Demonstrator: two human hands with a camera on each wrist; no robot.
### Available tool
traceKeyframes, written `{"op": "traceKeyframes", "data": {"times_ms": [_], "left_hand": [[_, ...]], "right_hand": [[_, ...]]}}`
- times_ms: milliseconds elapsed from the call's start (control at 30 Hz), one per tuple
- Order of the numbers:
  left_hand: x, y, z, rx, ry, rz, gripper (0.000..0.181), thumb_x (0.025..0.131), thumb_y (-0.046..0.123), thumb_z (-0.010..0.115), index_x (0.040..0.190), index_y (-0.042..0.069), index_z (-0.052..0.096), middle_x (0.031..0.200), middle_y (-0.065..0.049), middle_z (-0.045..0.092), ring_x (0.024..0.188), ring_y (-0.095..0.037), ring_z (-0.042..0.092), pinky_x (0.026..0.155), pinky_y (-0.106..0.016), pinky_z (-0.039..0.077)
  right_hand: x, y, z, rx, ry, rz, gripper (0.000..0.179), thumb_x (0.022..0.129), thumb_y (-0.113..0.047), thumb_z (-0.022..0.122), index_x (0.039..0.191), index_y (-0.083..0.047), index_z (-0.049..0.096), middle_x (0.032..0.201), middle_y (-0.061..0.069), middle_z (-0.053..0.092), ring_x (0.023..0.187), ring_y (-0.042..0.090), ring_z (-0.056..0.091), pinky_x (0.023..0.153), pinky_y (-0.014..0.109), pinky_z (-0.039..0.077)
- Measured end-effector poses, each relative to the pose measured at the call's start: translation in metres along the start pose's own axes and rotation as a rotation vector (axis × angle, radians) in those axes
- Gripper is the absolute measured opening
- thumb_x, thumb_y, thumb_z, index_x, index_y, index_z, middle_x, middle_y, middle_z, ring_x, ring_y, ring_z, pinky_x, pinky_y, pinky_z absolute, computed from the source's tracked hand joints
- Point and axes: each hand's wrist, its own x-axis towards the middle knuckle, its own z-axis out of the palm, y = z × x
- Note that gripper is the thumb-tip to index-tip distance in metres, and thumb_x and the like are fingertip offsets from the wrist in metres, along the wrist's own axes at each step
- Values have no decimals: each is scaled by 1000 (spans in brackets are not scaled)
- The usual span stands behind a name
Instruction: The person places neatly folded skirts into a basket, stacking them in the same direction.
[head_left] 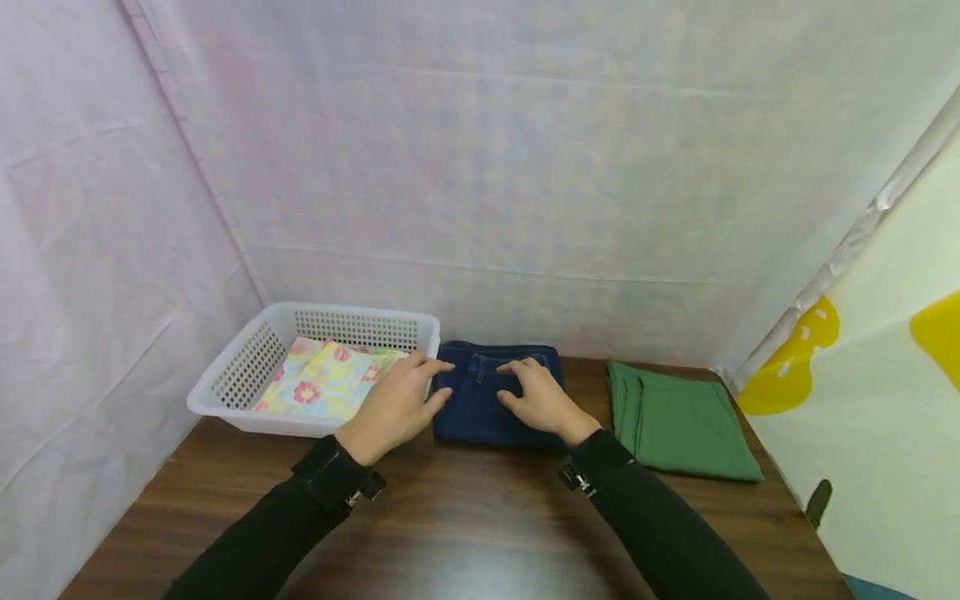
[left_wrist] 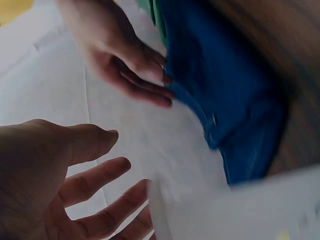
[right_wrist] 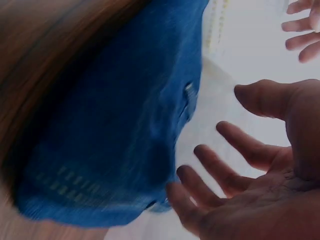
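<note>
Folded dark blue jeans point(head_left: 495, 417) lie on the table, a belt loop and stitched seams showing on top. Over their right half hovers my right hand point(head_left: 543, 400), fingers spread and loosely bent with nothing in them. My left hand point(head_left: 401, 402) is at the jeans' left side, overlapping the basket's right end in the head view. Its thumb and fingers are apart and hold nothing. In the left wrist view the right hand's fingertips point(left_wrist: 165, 80) come right to the jeans' edge. The right wrist view shows the jeans point(right_wrist: 130, 125) beside the right hand's parted fingers.
A white plastic basket point(head_left: 225, 412) stands at the left, with a folded yellow floral cloth point(head_left: 322, 379) inside. Folded green fabric point(head_left: 690, 425) lies on the right of the brown wooden table point(head_left: 465, 517). White sheeting point(head_left: 480, 183) rises behind the table.
</note>
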Motion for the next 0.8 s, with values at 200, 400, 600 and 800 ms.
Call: {"op": "traceKeyframes", "data": {"times_ms": [200,400,600,800], "left_hand": [[-2,32,20,-4,-79,82,38,98,34,68,133,20,65,121,-1,58,104,-16,57,82,-30,51],[-6,45,51,10,-218,80,42,99,38,66,137,19,62,128,-6,57,109,-24,56,81,-40,53],[-5,35,76,59,-334,-47,46,99,44,65,138,20,62,137,-10,53,115,-35,52,81,-53,51],[-5,28,81,43,-366,-76,38,100,41,64,133,23,65,133,-8,54,110,-35,53,78,-49,52]], "right_hand": [[-17,14,-6,-79,-25,122,44,99,-28,67,139,-12,58,143,17,43,130,43,37,98,63,37],[-25,27,-1,-128,-107,134,42,97,-31,69,135,-13,61,140,16,44,127,43,39,98,61,38],[-30,37,6,-134,-136,138,40,97,-34,70,133,-17,63,132,14,48,121,42,44,98,57,40],[-36,36,6,-151,-131,121,41,97,-38,69,133,-20,64,133,12,48,120,39,46,95,53,43]]}}
